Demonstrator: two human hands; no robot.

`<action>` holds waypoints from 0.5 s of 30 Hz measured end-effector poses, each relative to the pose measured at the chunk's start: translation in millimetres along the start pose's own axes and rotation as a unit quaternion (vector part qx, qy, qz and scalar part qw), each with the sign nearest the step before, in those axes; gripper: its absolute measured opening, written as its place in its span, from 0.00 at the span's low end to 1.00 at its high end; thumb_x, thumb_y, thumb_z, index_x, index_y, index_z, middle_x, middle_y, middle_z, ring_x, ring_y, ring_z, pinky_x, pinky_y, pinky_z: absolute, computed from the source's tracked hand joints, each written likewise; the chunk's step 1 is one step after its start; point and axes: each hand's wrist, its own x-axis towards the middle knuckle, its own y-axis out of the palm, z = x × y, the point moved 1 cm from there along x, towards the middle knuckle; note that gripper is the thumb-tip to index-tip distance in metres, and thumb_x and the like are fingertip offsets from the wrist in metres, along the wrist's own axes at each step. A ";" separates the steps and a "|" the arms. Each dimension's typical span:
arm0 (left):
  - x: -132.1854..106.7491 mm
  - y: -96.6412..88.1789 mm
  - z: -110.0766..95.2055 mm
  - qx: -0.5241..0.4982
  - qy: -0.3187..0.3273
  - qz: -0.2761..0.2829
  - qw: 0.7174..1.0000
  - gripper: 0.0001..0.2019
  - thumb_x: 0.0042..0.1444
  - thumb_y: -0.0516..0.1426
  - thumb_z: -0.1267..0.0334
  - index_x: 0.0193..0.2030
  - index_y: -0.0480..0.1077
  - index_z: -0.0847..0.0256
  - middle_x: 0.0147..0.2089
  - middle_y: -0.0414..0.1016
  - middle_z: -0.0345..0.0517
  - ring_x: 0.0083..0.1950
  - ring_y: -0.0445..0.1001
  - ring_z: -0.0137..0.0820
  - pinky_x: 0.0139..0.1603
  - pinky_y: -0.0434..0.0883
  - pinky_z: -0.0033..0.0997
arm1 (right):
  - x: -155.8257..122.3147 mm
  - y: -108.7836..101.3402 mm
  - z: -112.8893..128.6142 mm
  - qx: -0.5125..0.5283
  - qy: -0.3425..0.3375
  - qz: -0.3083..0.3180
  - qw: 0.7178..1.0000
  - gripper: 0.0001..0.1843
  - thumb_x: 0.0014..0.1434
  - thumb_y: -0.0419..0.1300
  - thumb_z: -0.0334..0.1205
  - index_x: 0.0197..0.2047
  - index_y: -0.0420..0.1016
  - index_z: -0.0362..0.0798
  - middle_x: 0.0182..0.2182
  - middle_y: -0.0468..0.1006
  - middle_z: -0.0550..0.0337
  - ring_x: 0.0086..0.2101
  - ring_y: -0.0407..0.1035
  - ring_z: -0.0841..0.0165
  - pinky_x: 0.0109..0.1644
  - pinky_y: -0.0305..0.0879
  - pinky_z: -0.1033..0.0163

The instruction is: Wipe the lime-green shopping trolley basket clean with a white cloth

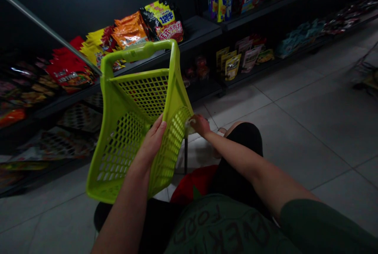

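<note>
A yellow-green plastic shopping basket (174,76) with perforated walls is tilted in front of my knees, its open side toward me. My left hand (154,138) is closed on the edge of its right wall. My right hand (201,125) is at the outer face of that wall, fingers pinched around a crumpled whitish cloth or tissue (189,126) that touches the lattice. Part of the cloth is hidden by the fingers. A thin metal rod (44,27) runs from the basket's handle end toward the upper left.
Dark shelves (203,27) with snack packets stand close behind the basket. Orange packets (130,29) and red packets (71,65) lie on the upper level. Yellow pouches (232,66) sit on the lower right shelf. Grey floor tiles (295,132) extend to the right.
</note>
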 end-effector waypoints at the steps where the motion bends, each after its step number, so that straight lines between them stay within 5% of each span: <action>1: 0.1 0.4 -0.5 -0.009 -0.003 0.000 1.000 0.28 0.66 0.53 0.48 0.70 0.64 0.54 0.72 0.66 0.44 0.72 0.64 0.38 0.73 0.60 0.41 | 4.3 -0.4 -1.9 0.019 0.032 -0.026 0.999 0.16 0.64 0.57 0.36 0.54 0.76 0.49 0.53 0.74 0.51 0.47 0.73 0.64 0.49 0.69 0.62; 3: -0.4 1.3 -2.4 -0.014 -0.001 -0.001 1.000 0.27 0.66 0.53 0.49 0.70 0.64 0.52 0.71 0.67 0.43 0.72 0.64 0.38 0.73 0.60 0.41 | -8.3 11.4 2.1 0.055 0.040 -0.021 0.998 0.16 0.62 0.60 0.36 0.54 0.76 0.48 0.53 0.74 0.51 0.47 0.73 0.64 0.50 0.69 0.63; 6: -2.0 2.0 -5.2 0.005 0.008 -0.002 1.000 0.26 0.66 0.53 0.49 0.69 0.65 0.51 0.72 0.66 0.41 0.73 0.63 0.37 0.74 0.59 0.41 | -70.5 47.0 22.5 0.106 -0.030 0.056 0.992 0.17 0.58 0.64 0.36 0.52 0.75 0.48 0.51 0.76 0.53 0.46 0.73 0.65 0.49 0.69 0.64; 11: -3.3 2.0 -4.2 0.004 0.007 0.001 1.000 0.27 0.67 0.52 0.48 0.70 0.64 0.53 0.72 0.65 0.42 0.72 0.63 0.38 0.74 0.59 0.42 | -175.1 81.9 60.2 0.120 -0.296 0.249 0.914 0.18 0.56 0.68 0.43 0.50 0.78 0.52 0.50 0.77 0.57 0.43 0.74 0.63 0.40 0.69 0.65; 13: -3.1 1.4 -3.1 0.008 0.010 -0.001 1.000 0.26 0.67 0.52 0.49 0.69 0.65 0.53 0.72 0.65 0.42 0.73 0.62 0.37 0.74 0.58 0.41 | -174.2 74.6 64.1 0.105 -0.345 0.269 0.893 0.17 0.56 0.68 0.42 0.49 0.79 0.54 0.48 0.78 0.59 0.43 0.74 0.64 0.39 0.68 0.67; 15: -3.1 0.5 -2.7 0.016 0.010 -0.003 1.000 0.26 0.67 0.52 0.50 0.69 0.65 0.53 0.72 0.65 0.42 0.73 0.62 0.37 0.75 0.57 0.40 | -142.7 55.0 57.9 0.091 -0.312 0.237 0.916 0.15 0.56 0.68 0.39 0.48 0.79 0.54 0.46 0.78 0.60 0.44 0.74 0.65 0.42 0.68 0.67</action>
